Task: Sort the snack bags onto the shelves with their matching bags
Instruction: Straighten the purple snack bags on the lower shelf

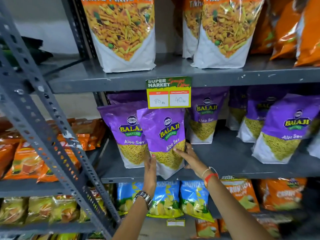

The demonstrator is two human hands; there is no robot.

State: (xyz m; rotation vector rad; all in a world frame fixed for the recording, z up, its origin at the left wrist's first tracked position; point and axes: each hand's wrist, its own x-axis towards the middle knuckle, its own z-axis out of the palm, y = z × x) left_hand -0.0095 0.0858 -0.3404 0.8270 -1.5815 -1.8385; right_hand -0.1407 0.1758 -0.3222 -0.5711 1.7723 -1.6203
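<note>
A purple Aloo Sev bag (166,135) stands tilted at the front edge of the middle shelf (225,160). My left hand (150,168) grips its lower left side, thumb on the front. My right hand (187,157) holds its right side, with the thumb across the front. Right behind it to the left stands a matching purple bag (126,129). More of the same bags (284,134) line the shelf to the right.
A yellow price tag (168,92) hangs from the upper shelf edge (103,84), just above the held bag. Orange-and-white mix bags (124,32) stand above. Blue (192,196) and orange (240,194) chip bags fill the shelf below. A grey slotted upright (52,122) crosses on the left.
</note>
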